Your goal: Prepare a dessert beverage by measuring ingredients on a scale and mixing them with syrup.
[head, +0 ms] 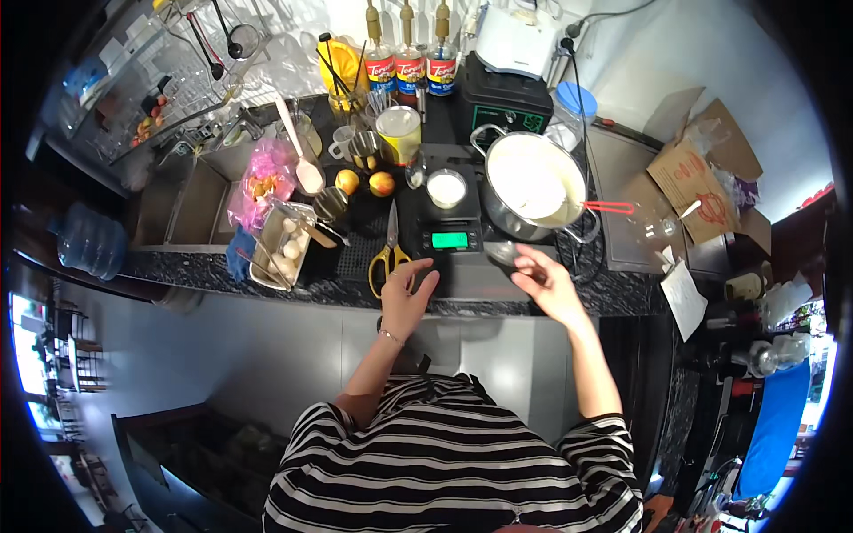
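Note:
My left hand (404,298) is over the counter's front edge beside yellow-handled scissors (388,250), its fingers apart and holding nothing. My right hand (543,276) is at a small clear cup or lid (503,253), fingers near its right side; whether they grip it I cannot tell. Between and beyond my hands, a black digital scale (460,226) with a lit green display bears a small container of white contents (446,188). Right of the scale, a steel pot (526,226) holds a white substance, and a red-handled utensil (606,207) leans on its rim.
On the left are a tray of eggs (256,266), a pink plastic bag (243,210) and a sink (193,213). Two peach-like fruits (381,184) lie near a yellow tin (400,136). Syrup bottles (410,70) and a black appliance (500,100) stand behind; a cardboard box (690,190) is right.

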### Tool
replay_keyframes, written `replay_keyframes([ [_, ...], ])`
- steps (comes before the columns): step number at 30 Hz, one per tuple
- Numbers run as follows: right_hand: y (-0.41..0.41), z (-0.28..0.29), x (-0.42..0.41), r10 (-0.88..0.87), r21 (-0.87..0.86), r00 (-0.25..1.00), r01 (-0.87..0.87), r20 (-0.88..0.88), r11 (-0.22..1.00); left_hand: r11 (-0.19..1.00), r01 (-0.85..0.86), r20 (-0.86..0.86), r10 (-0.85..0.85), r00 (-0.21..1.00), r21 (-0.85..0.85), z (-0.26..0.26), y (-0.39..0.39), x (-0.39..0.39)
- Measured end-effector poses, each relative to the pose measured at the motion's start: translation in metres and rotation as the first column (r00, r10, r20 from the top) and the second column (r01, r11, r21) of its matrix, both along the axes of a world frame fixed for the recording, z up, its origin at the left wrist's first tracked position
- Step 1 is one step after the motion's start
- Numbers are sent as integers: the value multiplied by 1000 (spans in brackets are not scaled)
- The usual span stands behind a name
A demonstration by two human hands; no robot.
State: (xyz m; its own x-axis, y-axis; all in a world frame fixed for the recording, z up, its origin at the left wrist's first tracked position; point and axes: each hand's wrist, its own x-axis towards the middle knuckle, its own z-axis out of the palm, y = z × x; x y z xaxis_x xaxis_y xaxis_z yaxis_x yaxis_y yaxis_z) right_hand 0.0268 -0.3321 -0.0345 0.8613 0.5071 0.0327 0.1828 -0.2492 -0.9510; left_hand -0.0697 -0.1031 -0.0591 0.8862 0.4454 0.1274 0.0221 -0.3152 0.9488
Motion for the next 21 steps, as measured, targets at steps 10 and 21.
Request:
replay_keyframes([
  [10,150,15,62,80,-487,869,195,488,851,985,174,-46,-173,984,9,-23,66,62],
  [21,165,5,100,139,-498,905,89,402,862,854,65,38,-99,994,516,-23,60,108],
])
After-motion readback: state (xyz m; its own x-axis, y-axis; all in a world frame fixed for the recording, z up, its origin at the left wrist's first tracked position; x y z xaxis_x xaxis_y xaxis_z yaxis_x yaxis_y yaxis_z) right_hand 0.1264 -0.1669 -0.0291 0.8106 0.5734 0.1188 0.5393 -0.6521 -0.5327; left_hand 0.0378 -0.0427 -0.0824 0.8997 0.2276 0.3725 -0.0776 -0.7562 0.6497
